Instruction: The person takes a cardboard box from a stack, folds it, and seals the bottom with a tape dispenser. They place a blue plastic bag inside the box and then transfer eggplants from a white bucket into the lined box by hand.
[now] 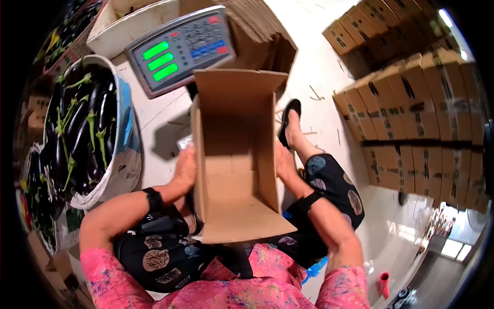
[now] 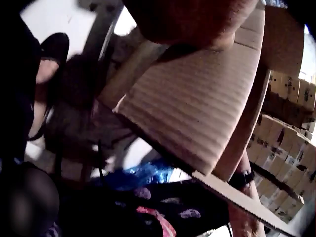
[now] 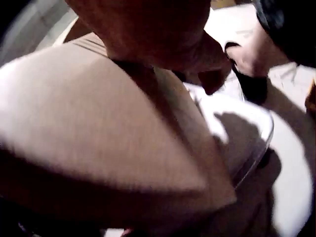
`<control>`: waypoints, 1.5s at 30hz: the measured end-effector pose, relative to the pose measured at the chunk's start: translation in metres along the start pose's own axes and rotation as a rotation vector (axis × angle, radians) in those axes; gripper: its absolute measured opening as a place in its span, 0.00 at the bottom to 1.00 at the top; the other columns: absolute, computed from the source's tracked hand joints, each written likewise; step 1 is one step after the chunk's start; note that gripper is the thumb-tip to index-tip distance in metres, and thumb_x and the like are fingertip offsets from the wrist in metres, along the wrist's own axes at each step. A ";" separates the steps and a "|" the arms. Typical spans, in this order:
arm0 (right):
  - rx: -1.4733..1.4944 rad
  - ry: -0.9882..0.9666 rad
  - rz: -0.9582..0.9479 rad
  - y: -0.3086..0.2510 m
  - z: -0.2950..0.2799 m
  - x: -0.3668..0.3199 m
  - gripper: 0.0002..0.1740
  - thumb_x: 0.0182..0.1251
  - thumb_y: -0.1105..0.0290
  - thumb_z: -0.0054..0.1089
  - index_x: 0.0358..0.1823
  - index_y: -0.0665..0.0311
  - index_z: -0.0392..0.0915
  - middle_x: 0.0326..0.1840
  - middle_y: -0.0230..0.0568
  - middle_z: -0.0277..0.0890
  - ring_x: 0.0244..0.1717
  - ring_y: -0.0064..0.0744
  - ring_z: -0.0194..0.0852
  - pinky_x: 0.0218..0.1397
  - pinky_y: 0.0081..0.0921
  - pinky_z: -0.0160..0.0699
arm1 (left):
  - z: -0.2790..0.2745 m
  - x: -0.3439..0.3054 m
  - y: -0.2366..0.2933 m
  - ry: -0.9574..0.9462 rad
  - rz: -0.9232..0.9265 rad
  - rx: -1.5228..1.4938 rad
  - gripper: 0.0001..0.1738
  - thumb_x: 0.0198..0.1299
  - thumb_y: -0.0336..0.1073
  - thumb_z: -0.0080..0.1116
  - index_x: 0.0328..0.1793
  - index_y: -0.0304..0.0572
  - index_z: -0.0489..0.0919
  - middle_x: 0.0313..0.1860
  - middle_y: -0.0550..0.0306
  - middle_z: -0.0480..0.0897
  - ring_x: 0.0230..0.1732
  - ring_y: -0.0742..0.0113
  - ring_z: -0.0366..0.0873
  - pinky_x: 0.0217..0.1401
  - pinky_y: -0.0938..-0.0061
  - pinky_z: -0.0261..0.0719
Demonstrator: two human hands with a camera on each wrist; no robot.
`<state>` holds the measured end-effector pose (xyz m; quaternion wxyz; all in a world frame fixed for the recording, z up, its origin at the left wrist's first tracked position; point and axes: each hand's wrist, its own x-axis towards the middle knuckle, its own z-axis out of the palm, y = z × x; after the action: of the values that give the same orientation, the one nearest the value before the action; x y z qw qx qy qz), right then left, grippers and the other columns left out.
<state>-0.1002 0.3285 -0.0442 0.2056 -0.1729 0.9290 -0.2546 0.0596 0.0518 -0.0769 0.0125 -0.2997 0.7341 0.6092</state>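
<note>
Between my two hands is a cardboard box (image 1: pixel 231 183), its top facing me and its inside bare. One flap (image 1: pixel 241 82) stands up at the far end and another (image 1: pixel 247 221) spreads toward my lap. My left hand (image 1: pixel 186 167) holds the box's left side from outside, fingers mostly hidden by it. On the opposite side, my right hand (image 1: pixel 284 162) grips the outer wall. The right wrist view has that hand (image 3: pixel 163 39) at the box's edge, over a pale metal plate (image 3: pixel 256 121). From the left wrist, corrugated cardboard (image 2: pixel 192 98) shows under the hand (image 2: pixel 192 22).
A scale display (image 1: pixel 180 51) with green lit panels stands just beyond the box. To the left is a large lined tub (image 1: pixel 121 149) of eggplants (image 1: pixel 77 123). Stacked closed cartons (image 1: pixel 411 113) line the right side. Flattened cardboard (image 1: pixel 257 20) leans behind the display.
</note>
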 end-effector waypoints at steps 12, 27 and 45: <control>-0.152 0.254 -0.186 -0.030 -0.233 -0.099 0.21 0.67 0.52 0.60 0.43 0.66 0.84 0.33 0.52 0.85 0.35 0.46 0.87 0.41 0.38 0.83 | -0.117 -0.018 0.154 -0.572 -0.225 0.380 0.22 0.71 0.53 0.53 0.33 0.43 0.77 0.22 0.65 0.74 0.23 0.75 0.72 0.28 0.76 0.74; 0.387 0.163 0.904 0.298 -0.001 -0.408 0.22 0.57 0.49 0.70 0.26 0.63 0.85 0.22 0.42 0.83 0.27 0.37 0.85 0.36 0.36 0.82 | -0.122 -0.082 0.240 -0.331 0.241 0.865 0.25 0.71 0.52 0.53 0.52 0.32 0.79 0.27 0.58 0.77 0.29 0.73 0.73 0.33 0.75 0.70; 0.523 0.298 0.835 0.248 -0.004 -0.400 0.20 0.57 0.51 0.71 0.28 0.63 0.85 0.25 0.42 0.84 0.24 0.36 0.82 0.34 0.35 0.79 | 0.026 -0.188 0.313 -0.550 0.446 0.828 0.19 0.70 0.42 0.56 0.56 0.32 0.78 0.32 0.59 0.79 0.34 0.74 0.73 0.37 0.78 0.70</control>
<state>0.1861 0.7013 -0.0582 0.1916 0.3084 0.8433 -0.3964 0.0618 0.1798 0.2659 0.1917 0.0637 0.9280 0.3131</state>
